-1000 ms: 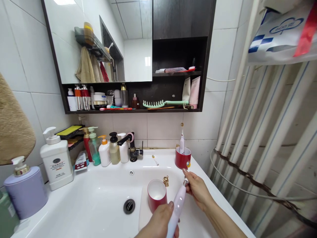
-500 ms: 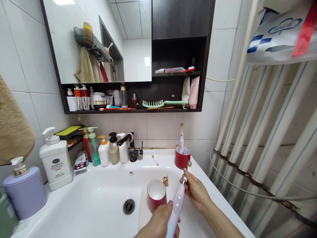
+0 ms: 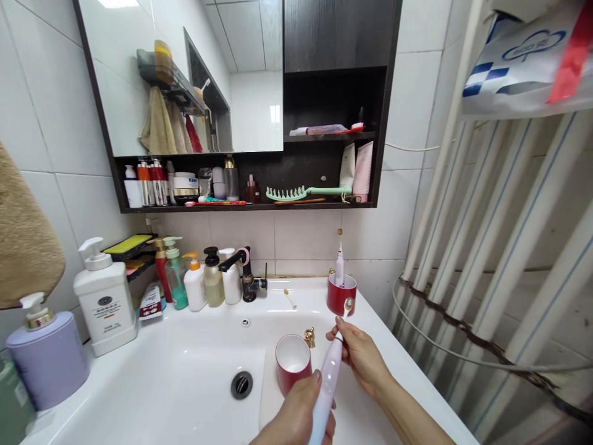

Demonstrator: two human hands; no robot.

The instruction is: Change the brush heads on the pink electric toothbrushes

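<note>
My left hand (image 3: 303, 411) is wrapped round the pale lilac-to-blue handle of an electric toothbrush (image 3: 328, 374), held slanting over the right side of the basin. My right hand (image 3: 365, 357) pinches the white stem of the brush head (image 3: 348, 306) at the handle's tip. The fingers partly hide the joint between them. Behind my left hand stands a red cup with a white inside (image 3: 293, 368), with a small gold figure (image 3: 309, 337) on its far side. Another red cup (image 3: 337, 298) on the rear ledge holds a second electric toothbrush (image 3: 340, 269).
A loose brush head (image 3: 290, 299) lies on the rear ledge near the black faucet (image 3: 248, 278). Several pump bottles (image 3: 213, 281) line the left and back. A dark mirror cabinet (image 3: 324, 204) hangs above. White pipes (image 3: 504, 247) run along the right.
The brush head and my right hand have shifted slightly left, bringing the head more in line with the handle. The bristles now face me more. My left hand has barely moved.
</note>
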